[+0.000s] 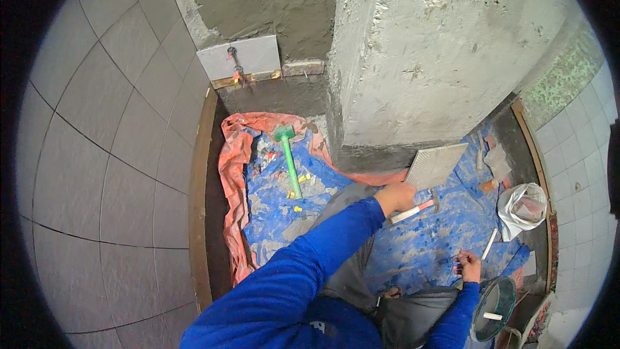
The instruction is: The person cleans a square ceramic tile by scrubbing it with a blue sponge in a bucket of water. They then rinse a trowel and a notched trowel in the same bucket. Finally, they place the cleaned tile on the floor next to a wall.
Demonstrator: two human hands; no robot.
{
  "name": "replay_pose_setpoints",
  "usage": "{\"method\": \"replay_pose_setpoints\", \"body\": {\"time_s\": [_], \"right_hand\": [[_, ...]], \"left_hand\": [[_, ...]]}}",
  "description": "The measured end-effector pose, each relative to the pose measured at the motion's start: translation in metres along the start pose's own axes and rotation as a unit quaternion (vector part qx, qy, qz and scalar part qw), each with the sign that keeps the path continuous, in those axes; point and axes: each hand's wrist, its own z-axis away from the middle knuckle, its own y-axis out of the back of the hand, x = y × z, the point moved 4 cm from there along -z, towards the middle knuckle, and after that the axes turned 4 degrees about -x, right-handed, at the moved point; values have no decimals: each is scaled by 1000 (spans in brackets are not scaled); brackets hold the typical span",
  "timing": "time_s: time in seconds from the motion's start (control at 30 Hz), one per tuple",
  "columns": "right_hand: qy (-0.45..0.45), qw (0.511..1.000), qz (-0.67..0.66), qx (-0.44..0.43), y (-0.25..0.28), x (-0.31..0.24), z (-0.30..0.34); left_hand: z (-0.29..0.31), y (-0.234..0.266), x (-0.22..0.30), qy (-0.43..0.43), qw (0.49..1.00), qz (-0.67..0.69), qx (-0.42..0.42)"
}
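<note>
My left hand (396,198) reaches forward, its fingers closed at the near left corner of a light tile with a ridged face (436,167). The tile stands tilted beside the base of the concrete column. Just below that hand lies a hammer (421,207) with a white and orange handle. My right hand (469,266) is lower and to the right, over the blue sheet, fingers curled inward. Anything between those fingers is too small to make out. A green mallet (289,160) lies on the sheet to the left.
A blue sheet (413,252) with an orange border (234,181) covers the floor. A concrete column (413,58) rises ahead. Dark tiles (129,142) cover the left wall. At right are a white bag (522,205), a white stick (490,243) and a dark bucket (510,297).
</note>
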Motion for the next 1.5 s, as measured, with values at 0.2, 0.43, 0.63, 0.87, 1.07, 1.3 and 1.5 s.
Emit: {"method": "replay_pose_setpoints", "body": {"time_s": [0.2,0.43,0.63,0.87,1.07,1.3,1.5], "right_hand": [[37,947,318,39,-7,5,-15],[64,980,186,-37,-63,-28,-2],[-12,996,81,-32,-54,-37,-4],[-18,998,54,-38,-51,-26,-13],[10,997,65,-40,-53,-33,-9],[4,997,71,-37,-51,-35,-3],[15,997,67,-29,-52,-40,5]], "left_hand": [[9,-49,38,-51,988,-71,-124],[6,-73,46,-60,984,-44,-160],[4,-72,41,-53,985,-47,-157],[-2,-72,42,-52,976,-92,-189],[-7,-83,34,-34,981,-79,-174],[0,-75,28,-24,985,-43,-162],[13,-59,35,-24,987,-36,-154]]}}
